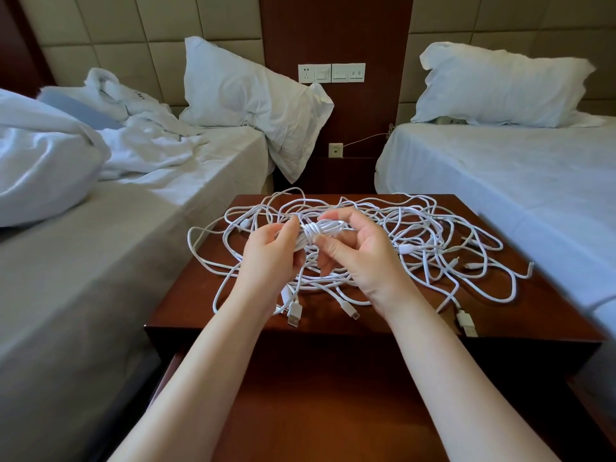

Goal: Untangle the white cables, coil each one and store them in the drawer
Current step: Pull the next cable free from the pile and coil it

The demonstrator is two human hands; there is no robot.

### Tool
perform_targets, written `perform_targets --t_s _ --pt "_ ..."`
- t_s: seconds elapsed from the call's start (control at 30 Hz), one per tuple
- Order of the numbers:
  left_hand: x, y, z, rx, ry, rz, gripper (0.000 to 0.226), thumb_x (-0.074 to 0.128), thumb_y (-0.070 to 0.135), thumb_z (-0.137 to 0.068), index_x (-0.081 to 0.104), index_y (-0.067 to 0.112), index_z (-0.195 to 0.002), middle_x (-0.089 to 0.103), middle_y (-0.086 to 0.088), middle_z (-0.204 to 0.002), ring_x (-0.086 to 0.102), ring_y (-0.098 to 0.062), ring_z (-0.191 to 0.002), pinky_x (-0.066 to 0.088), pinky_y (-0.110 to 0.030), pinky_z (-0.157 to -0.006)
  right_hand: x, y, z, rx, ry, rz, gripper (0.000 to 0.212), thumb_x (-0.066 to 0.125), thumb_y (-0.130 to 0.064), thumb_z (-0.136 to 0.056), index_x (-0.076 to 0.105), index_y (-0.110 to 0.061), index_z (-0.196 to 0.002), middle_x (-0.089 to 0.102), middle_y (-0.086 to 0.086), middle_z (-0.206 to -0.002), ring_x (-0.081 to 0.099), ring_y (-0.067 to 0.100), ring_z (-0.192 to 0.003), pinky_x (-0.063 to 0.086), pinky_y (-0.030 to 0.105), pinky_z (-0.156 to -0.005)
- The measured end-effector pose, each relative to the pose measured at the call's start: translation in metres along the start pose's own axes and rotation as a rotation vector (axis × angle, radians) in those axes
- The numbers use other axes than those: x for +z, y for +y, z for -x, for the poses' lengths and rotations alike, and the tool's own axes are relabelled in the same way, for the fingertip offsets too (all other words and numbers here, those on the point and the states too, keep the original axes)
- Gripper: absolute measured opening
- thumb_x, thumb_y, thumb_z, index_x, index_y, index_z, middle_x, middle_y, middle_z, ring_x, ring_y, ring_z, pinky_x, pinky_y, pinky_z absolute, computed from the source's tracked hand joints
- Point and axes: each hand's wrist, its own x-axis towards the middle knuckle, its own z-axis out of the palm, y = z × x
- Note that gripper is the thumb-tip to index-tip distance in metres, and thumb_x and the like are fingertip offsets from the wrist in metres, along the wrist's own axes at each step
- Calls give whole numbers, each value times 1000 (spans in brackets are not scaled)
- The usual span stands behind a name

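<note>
Coil (320, 229) held above counter (185, 308): left hand (271, 253) pinches one end, right hand (355, 258) curls round other, thumb pressing wrap, likely so loops cannot spring loose; remaining cables (433, 233) sprawl tangled across counter, near both hands for next pick; drawer (316, 411) seemingly open below, ready for coil

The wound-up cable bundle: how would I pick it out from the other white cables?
Find the dark wooden bedside table between the two beds, strewn with loose white cables. Over their middle, the left hand and right hand hold the bundle. It alone is wound tight, with turns wrapped round its middle; the rest sprawl in open loops.
</note>
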Motion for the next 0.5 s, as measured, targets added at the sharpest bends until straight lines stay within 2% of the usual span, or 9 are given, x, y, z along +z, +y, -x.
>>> perform_targets --t_s 0.07,0.13,0.17,0.23,0.3,0.37,0.43,0.5 --pt "-4 1 -1 13 -80 -30 34 44 25 -100 58 9 -74 54 -1 -60 47 -9 -50 37 -19 -47 -2 0 0 -3 18 35 22 68 -14 -87 58 -16 -107 68 4 -66 63 12 -59 53 21 -61" --pt "-9 2 -1 81 -192 -64 23 49 29 -95 65 13 -97 62 1 -82 57 -10 -74 44 -26 -64 -4 -1 0 4 26 27 23 68 -14 -87 58 -13 -108 68 0 -65 63 11 -59 52 20 -60" --pt "-11 1 -1 111 -231 -93 29 51 31 -87 64 17 -109 62 4 -93 57 -10 -85 45 -27 -72 -6 -1 0 11 28 18 23 67 -13 -88 58 -11 -109 68 -1 -64 63 10 -58 51 20 -59" --pt "-13 -1 0 221 -263 -216 45 51 26 -76 58 23 -121 56 10 -106 55 -6 -95 46 -22 -79 -8 0 -1 32 32 11 24 67 -13 -88 58 -9 -110 67 -2 -62 62 9 -57 50 19 -57" --pt "-13 -4 2 413 -268 -391 51 58 16 -76 55 25 -125 53 12 -111 54 -5 -91 48 -18 -73 -11 1 -2 50 37 0 24 69 -17 -88 60 -9 -108 66 -2 -62 61 10 -57 50 21 -58" --pt "-15 -9 -1 585 -224 -513 48 68 8 -79 57 20 -124 58 7 -110 57 -8 -86 48 -18 -68 -13 1 -3 62 35 -8 20 69 -17 -88 63 -9 -105 66 0 -63 61 12 -58 51 24 -59" --pt "-16 -10 -4 689 -153 -544 35 70 9 -82 63 12 -116 63 5 -104 59 -5 -86 48 -15 -69 -16 1 -4 69 25 -25 17 67 -15 -89 64 -8 -104 66 4 -64 61 15 -58 52 27 -60" --pt "-15 -8 -2 715 -118 -522 24 69 12 -84 67 8 -108 61 14 -93 57 3 -83 45 -10 -69 -17 1 -4 75 4 -61 16 65 -15 -90 64 -8 -105 65 6 -65 61 16 -58 52 29 -61"
